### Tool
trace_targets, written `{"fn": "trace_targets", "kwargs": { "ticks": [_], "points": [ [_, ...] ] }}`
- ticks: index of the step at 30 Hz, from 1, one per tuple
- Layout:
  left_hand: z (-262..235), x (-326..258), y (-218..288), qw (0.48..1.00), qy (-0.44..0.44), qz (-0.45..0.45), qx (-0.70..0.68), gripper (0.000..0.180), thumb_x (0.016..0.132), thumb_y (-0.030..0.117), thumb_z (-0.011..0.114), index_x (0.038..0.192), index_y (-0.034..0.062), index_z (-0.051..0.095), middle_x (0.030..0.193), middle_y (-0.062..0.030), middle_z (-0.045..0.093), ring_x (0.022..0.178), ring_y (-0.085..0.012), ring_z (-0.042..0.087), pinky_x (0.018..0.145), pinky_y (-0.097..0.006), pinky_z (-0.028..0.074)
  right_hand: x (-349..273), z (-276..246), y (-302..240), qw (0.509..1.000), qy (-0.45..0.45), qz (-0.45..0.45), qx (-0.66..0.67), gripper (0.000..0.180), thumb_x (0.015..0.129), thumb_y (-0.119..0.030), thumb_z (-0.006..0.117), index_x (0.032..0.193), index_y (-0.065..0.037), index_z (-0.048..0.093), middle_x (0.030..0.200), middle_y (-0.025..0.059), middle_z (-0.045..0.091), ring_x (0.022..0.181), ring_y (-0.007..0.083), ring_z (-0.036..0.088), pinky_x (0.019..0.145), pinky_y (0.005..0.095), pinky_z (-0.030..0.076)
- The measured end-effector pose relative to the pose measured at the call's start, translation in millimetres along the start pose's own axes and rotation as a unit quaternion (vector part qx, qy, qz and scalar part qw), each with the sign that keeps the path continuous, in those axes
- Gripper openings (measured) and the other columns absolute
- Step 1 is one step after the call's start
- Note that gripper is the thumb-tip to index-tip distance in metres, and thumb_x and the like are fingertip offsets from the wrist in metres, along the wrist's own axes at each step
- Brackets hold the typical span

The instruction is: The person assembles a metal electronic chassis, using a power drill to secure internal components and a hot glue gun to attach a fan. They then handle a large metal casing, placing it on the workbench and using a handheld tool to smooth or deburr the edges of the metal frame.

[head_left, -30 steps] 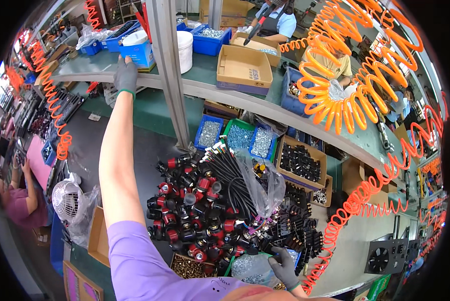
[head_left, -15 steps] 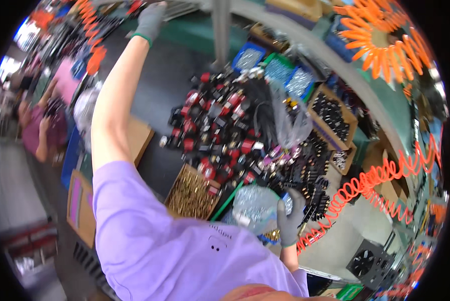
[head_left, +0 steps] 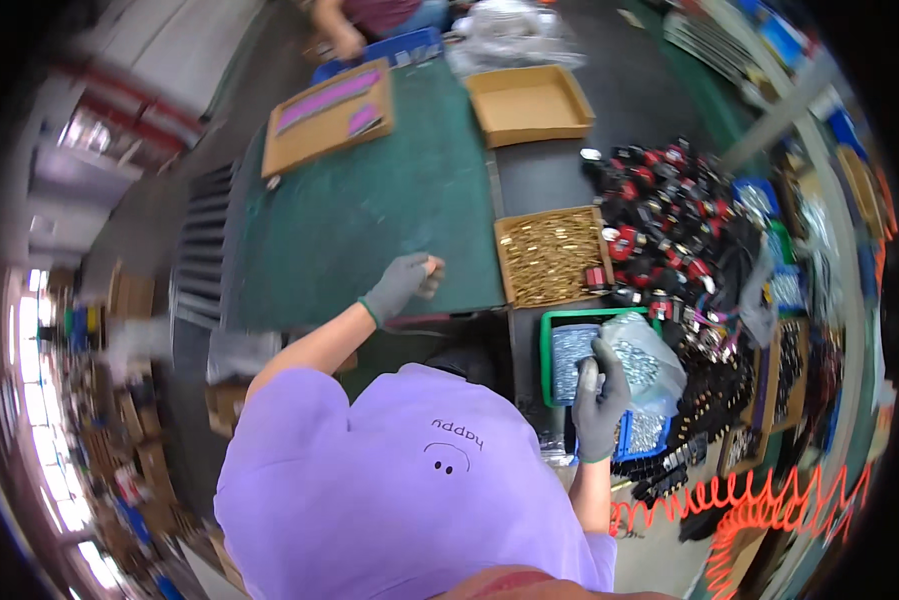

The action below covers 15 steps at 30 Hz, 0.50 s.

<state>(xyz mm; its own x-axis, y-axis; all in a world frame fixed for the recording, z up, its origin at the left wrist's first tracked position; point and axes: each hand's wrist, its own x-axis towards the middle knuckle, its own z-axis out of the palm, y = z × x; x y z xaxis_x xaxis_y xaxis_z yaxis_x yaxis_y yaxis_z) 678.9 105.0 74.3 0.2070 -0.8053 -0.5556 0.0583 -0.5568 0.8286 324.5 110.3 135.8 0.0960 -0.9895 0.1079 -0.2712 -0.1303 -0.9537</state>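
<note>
My left hand [head_left: 404,285], in a grey glove with bare fingertips, is curled closed above the near edge of a green tabletop [head_left: 369,220]; anything inside the fingers is hidden. On the right, my gloved right hand [head_left: 601,405] is held with bent fingers beside a green-rimmed bin [head_left: 546,355] of small silvery parts. Something dark shows at its palm side, too unclear to name. Next to this hand a clear plastic bag [head_left: 654,355] of silvery parts rests on the bin. Beyond it lies a cardboard box [head_left: 503,265] full of brass-coloured pins, with a red and black piece at its corner.
A big heap of red and black parts [head_left: 659,215] covers the right side. Farther off stand a shallow cardboard box [head_left: 529,130] and a cardboard tray [head_left: 279,160] with purple strips. Orange coiled hoses [head_left: 739,510] hang at lower right. Another person's hand [head_left: 347,42] is at the top.
My view has swung left toward the green tabletop. My left hand has come back from a far reach to close in front of me. The right hand stays by the bag and bins.
</note>
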Motion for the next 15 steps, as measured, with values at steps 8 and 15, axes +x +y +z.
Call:
{"fn": "trace_targets", "kwargs": {
  "ticks": [8, 15],
  "points": [
    [-99, -219, -184, 0.948, 0.227, -0.138, -0.175, 0.029, 0.091, 0.022, 0.049, 0.11, 0.0015, 0.057, 0.093, -0.0061, 0.061, 0.072, -0.0128, 0.057, 0.068, -0.03, 0.051, -56, 125, -46, 0.94, -0.3, -0.164, -0.012, 0.026, 0.092, -0.024, 0.052, 0.081, -0.003, 0.061, 0.064, 0.0113, 0.059, 0.054, 0.0258, 0.057, 0.054, 0.0336, 0.044],
    [-152, -301, -263, 0.896, 0.297, -0.159, -0.29, 0.028, 0.089, 0.023, 0.055, 0.108, 0.0024, 0.058, 0.09, -0.0044, 0.059, 0.07, -0.0121, 0.057, 0.066, -0.029, 0.052, -115, 242, -70, 0.908, -0.368, -0.2, 0.002, 0.018, 0.093, -0.015, 0.048, 0.101, -0.002, 0.057, 0.081, 0.0141, 0.06, 0.069, 0.027, 0.061, 0.063, 0.0333, 0.047]
  ]
}}
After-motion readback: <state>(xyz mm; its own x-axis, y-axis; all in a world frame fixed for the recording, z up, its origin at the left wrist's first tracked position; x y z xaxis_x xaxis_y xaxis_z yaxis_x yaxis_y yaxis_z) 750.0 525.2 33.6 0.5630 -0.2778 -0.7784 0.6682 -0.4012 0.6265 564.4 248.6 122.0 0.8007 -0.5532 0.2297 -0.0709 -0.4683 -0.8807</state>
